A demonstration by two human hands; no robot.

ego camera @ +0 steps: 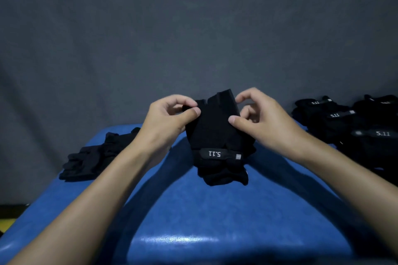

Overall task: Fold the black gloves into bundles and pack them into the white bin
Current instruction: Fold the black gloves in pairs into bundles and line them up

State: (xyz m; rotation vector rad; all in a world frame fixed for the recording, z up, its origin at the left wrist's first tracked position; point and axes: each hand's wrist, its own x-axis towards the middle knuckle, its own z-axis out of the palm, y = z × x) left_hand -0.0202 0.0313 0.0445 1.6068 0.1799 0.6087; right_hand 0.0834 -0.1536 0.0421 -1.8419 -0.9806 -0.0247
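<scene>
Black gloves (213, 135) sit mid-frame over the blue table (215, 221), strap end down at 6 o'clock. Left hand (170, 118) grip is a thumb-forefinger pinch on the top edge at 10 o'clock. Right hand (265, 118) grip is the same pinch at 2 o'clock. This probably keeps the fabric taut for a fold. Loose gloves (94, 159) lie at 9 o'clock and stacked gloves (353, 127) at 3 o'clock. White bin not in view.

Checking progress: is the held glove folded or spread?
Partly folded: glove bunched below its strap; left hand and right hand pinch its top.
</scene>
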